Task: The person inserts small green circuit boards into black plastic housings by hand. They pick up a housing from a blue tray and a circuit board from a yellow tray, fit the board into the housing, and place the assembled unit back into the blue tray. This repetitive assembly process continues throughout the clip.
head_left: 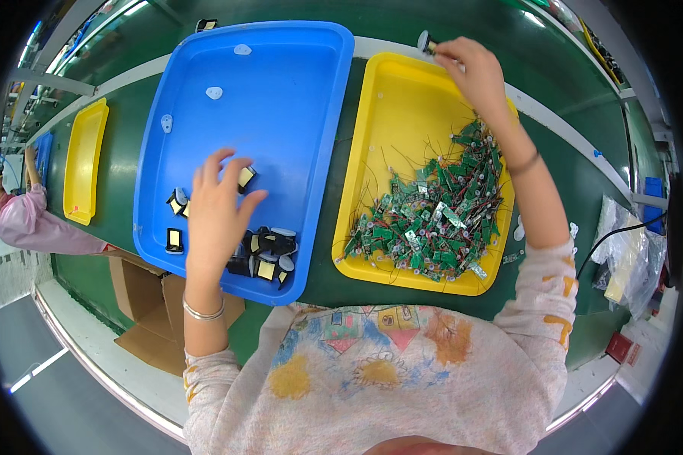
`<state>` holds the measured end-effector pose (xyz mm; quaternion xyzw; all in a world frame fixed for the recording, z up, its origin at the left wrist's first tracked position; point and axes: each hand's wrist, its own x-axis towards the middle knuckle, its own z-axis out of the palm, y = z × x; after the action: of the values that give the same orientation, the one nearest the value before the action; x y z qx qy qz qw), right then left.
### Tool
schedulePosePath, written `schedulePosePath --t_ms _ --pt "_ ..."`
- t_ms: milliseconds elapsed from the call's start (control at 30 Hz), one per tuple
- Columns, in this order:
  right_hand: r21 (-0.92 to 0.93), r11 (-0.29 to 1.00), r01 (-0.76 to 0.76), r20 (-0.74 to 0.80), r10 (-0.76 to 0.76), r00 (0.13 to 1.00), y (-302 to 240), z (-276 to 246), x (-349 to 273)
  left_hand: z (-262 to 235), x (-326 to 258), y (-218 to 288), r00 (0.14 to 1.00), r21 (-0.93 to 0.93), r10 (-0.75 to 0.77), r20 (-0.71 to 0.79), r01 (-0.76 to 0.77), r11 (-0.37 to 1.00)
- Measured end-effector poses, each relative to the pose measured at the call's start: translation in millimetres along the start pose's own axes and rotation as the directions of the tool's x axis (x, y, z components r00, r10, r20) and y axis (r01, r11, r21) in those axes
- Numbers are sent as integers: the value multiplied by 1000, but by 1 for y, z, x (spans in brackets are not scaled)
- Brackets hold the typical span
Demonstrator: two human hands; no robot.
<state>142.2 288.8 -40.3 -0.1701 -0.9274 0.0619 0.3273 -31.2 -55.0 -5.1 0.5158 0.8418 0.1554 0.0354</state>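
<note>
My left hand [221, 201] hovers over the blue tray [281, 68], its fingers spread and apart. Close to its fingertips is a small black plastic part with a cream pad [247, 177]; whether they touch, I cannot tell. Below and beside that hand, several similar black parts [265, 254] lie heaped in the tray's near end, some with pale grey caps. Beyond the far edge of the yellow tray [391, 76], my right hand [474, 72] pinches a black part with a round grey cap [426, 43].
Green circuit boards with thin wires [432, 220] fill the yellow tray's near right. Loose pale caps [214, 92] lie in the blue tray. Another black part [206, 25] sits past its far edge. Farther left are a second yellow tray [86, 163], a cardboard box [148, 303] and a co-worker [42, 220].
</note>
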Motion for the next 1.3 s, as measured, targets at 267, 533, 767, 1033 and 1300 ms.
schedulePosePath --t_ms 267,533,767,1033,1300 --pt "-146 965 -219 246 250 936 81 46 16 18 -15 -33 996 85 -47 77 40 996" --pt "-57 982 -183 494 187 849 -11 -39 -27 13 17 9 999 -412 -30 -37 13 911" --pt "-153 987 -54 461 119 879 -29 -46 -75 15 28 82 987 -949 73 140 113 295" --pt "389 840 -378 279 283 918 -87 -52 -65 42 28 83 982 -980 67 178 170 101" --pt "823 348 -448 326 356 876 -161 -60 -69 44 19 90 978 -979 46 201 203 -33"
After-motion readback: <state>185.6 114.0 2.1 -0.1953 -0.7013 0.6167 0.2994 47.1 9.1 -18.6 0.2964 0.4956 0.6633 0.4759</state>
